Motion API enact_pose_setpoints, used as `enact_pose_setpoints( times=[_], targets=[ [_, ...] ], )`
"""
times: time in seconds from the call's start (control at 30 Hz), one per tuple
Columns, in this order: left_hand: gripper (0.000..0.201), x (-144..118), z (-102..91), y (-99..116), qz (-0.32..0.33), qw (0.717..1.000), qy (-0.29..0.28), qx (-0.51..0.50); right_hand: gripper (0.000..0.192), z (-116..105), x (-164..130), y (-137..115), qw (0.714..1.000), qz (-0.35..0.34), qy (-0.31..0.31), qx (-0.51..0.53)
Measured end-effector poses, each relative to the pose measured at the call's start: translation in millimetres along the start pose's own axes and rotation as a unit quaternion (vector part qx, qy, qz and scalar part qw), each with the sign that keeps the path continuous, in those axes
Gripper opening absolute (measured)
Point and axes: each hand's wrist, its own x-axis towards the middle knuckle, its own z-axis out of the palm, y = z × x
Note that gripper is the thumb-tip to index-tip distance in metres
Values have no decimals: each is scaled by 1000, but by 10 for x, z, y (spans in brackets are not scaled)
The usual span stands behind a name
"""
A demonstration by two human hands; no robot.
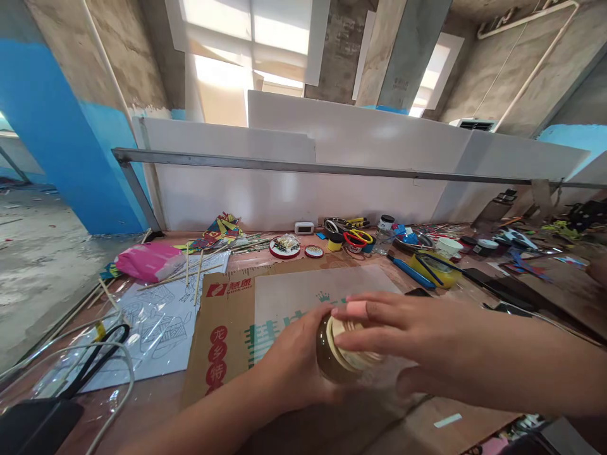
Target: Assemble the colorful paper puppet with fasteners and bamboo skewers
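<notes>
In front of me is a round olive-brown jar (pixel 328 357) with a cream-coloured lid (pixel 358 360), held over a piece of printed cardboard (pixel 203 341). My left hand (pixel 296 354) wraps around its left side, thumb near the rim. Across the top reaches my right hand (pixel 389 328), its fingers curved over the lid and gripping it, the edges slightly blurred. The jar's lower part is hidden by my hands. A translucent white sheet (pixel 284 287) with green printing lies on the cardboard, beyond the jar.
Line drawings (pixel 165 328) under clear plastic, thin sticks and a pink packet (pixel 149 260) lie left, with cables (pixel 114 354) nearer. Along the back stand a bead dish (pixel 284 245), yellow-handled scissors (pixel 358 237) and small jars. A blue pen-like tool (pixel 411 272) lies right.
</notes>
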Motion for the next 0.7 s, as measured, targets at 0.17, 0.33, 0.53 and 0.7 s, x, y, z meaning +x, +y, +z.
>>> enact_pose_setpoints(
  times=[0.17, 0.33, 0.53, 0.7],
  targets=[
    [96, -29, 34, -34, -2, 1000, -4, 7, 64, 125, 32, -32, 993, 102, 34, -40],
    [99, -26, 45, -51, 5, 1000, 5, 5, 74, 38, 17, 12, 992, 91, 73, -37],
    [94, 8, -1, -17, -1, 1000, -3, -12, 60, 62, -69, 16, 997, 68, 32, 31],
    [93, -6, -2, 1, 0, 1000, -2, -6, 68, 96, -142, 78, 996, 78, 42, -34]
  ],
)
